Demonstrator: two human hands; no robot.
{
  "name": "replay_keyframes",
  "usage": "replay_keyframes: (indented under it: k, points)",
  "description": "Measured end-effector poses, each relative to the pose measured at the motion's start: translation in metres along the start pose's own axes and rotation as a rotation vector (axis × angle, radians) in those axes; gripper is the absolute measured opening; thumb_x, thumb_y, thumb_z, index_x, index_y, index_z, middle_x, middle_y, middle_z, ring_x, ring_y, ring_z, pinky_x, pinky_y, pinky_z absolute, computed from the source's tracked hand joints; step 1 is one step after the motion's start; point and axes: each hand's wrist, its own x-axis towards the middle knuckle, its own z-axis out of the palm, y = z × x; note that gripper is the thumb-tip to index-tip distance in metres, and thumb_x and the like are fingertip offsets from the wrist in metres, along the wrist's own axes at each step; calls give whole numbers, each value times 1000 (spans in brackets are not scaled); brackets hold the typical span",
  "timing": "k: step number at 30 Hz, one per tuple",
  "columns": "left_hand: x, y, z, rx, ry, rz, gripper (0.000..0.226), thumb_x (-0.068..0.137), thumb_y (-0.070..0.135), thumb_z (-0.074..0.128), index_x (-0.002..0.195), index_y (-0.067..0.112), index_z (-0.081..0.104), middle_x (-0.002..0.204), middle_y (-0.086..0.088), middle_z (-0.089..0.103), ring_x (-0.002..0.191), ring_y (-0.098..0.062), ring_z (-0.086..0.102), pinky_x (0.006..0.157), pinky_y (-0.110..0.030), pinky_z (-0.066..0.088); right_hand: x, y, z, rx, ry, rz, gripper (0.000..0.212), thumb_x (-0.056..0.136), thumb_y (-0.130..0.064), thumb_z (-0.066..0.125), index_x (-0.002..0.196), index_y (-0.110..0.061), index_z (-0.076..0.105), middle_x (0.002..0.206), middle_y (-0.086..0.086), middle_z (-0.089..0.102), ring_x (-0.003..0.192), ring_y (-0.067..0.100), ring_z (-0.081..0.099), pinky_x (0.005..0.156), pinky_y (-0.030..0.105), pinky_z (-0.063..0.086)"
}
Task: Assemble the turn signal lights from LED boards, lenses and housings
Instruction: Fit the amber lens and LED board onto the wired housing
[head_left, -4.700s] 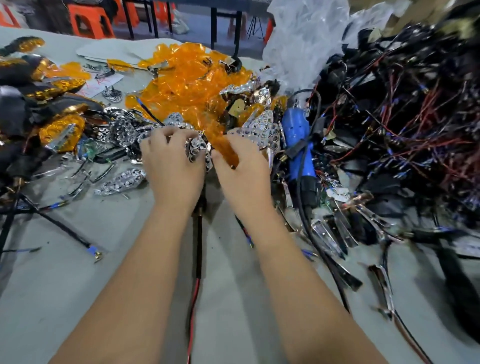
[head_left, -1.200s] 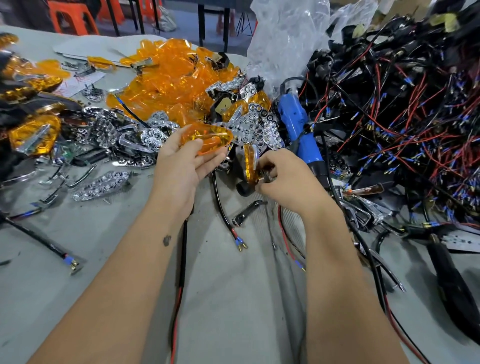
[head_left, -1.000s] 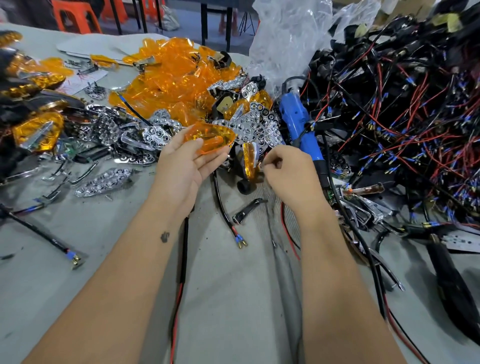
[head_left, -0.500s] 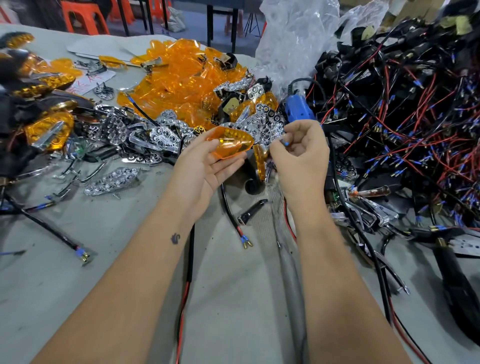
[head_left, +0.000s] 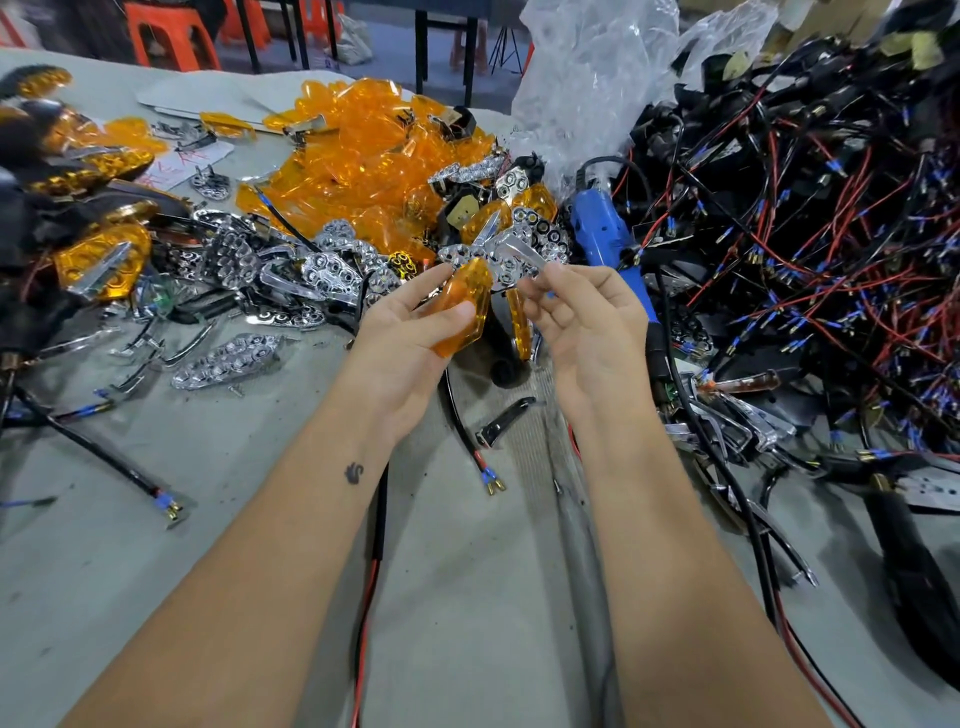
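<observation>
The left hand (head_left: 410, 338) is raised palm up above the surface (head_left: 156, 545) and holds an amber lens (head_left: 462, 306), with the thumb laid across the lens face and the fingers curled beneath it. The right hand (head_left: 587, 322) is raised just beside it, palm toward the person, fingers loosely curled; the fingertips pinch a small item with a blue tip, too small to identify. Between and below the two hands, a second amber lens (head_left: 518, 325) stands on edge against a dark housing (head_left: 501, 358) that rests on the surface. Directly behind the hands lies a scatter of chrome reflector pieces (head_left: 322, 270), and behind those a large heap of loose amber lenses (head_left: 363, 171). A blue power screwdriver (head_left: 602, 234) lies just to the right of the hands, its cable running back toward the person. Further right, a dense tangle of black and red wires (head_left: 805, 234) with blue terminals covers that side of the surface. A crumpled clear plastic bag (head_left: 587, 78) stands behind the screwdriver. At the far left, assembled lights (head_left: 98, 260) with amber lenses and dark bodies are grouped together. Orange stools (head_left: 171, 36) stand on the floor beyond the surface.
</observation>
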Motion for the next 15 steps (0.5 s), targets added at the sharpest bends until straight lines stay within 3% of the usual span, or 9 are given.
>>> replay_keyframes:
  k: [6,10,13,15]
  points:
    - [1,-1,-2,-42,-2,-38,30,93,-6,55,117,9,65,94,-3,69,72,-8,65,68,-21,55,-1,-1,0,-17,-43,22,16,95,2,56,90,-11,63,69,0,60,65,11,55,59,20,41]
    - [2,0,0,-35,38,-37,25,95,-3,53,116,9,61,89,-3,69,76,-11,66,77,-30,58,-2,1,1,-62,-41,12,12,95,-2,59,93,-7,69,74,3,64,67,12,59,61,19,48]
    - [1,0,1,-17,66,-10,18,95,-2,55,102,14,59,93,-3,69,85,-15,66,87,-36,55,-1,2,2,-37,-36,18,11,96,-5,59,94,-4,70,84,9,70,75,16,66,69,22,55]
    - [-1,1,2,-1,72,9,18,94,-2,58,96,16,59,94,-2,70,87,-14,67,86,-34,55,-1,2,1,-39,-47,21,11,96,-5,60,93,-5,71,85,9,72,77,17,69,71,23,56]
